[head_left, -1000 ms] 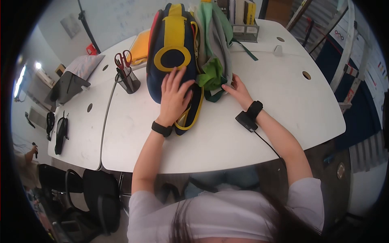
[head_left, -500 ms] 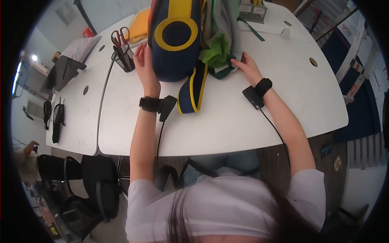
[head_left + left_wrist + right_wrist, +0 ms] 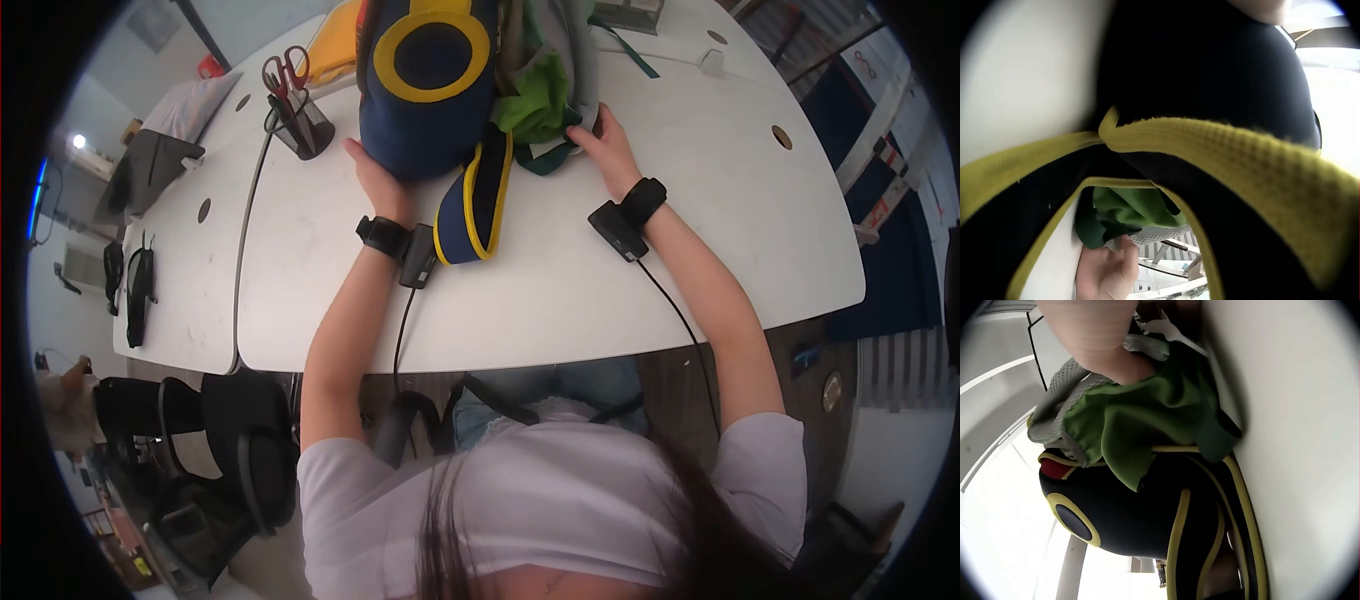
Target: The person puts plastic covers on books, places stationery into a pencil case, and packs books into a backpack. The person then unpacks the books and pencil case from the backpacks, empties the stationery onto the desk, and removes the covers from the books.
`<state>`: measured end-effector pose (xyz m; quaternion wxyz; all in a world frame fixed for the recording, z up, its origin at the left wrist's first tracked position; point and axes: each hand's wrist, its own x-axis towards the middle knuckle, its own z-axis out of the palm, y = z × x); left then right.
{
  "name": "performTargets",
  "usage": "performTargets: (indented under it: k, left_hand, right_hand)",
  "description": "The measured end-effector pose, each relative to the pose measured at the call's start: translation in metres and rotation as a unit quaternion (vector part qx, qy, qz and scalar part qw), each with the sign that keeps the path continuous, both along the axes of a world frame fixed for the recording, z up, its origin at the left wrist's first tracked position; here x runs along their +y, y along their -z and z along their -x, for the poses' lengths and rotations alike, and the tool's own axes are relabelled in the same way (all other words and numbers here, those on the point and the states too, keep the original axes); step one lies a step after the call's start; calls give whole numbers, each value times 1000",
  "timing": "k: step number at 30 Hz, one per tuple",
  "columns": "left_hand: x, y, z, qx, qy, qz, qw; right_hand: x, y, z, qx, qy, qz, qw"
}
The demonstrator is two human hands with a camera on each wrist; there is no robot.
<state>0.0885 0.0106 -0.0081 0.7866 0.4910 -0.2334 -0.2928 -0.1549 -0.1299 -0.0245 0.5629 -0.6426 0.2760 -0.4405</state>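
Observation:
In the head view a navy backpack (image 3: 420,130) with yellow trim and a yellow ring lies on the white table, its yellow-edged strap (image 3: 462,225) looping toward me. My left hand (image 3: 380,185) is against the lower left of its rounded end, fingers partly hidden by the bag. Beside it on the right is a green and grey bag (image 3: 572,80) with crumpled light-green fabric (image 3: 535,105) and a dark-green strap. The right hand (image 3: 608,155) pinches the lower right corner of this bag. In the right wrist view, that thumb presses into the green fabric (image 3: 1141,412).
A mesh pen cup (image 3: 305,130) with red-handled scissors (image 3: 285,72) stands left of the backpack, with an orange item (image 3: 330,45) behind. A grey holder (image 3: 628,14) is at the back. A ladder (image 3: 885,150) stands beyond the right edge.
My left hand has moved off the navy backpack's front, around to its lower left side. The right hand stays at the green and grey bag's corner. The head view has tilted lower.

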Motion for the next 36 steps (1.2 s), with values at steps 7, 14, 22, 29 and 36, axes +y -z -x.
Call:
performTargets:
  k: [7, 14, 22, 29, 36]
  left_hand:
    - [3, -20, 11, -47, -98, 11, 994]
    - [11, -16, 5, -341, -115, 43, 932]
    - [19, -37, 17, -450, -174, 37, 875]
    - [18, -33, 22, -508, -149, 7, 848]
    - [20, -36, 20, -490, -103, -13, 865]
  right_hand:
    - [-6, -9, 14, 98, -46, 37, 993]
    - [-12, -2, 16, 76, -54, 36, 995]
    - [-12, 0, 16, 46, -63, 35, 996]
    - [-4, -12, 19, 104, -20, 32, 994]
    - [-31, 23, 12, 103, -8, 78, 992]
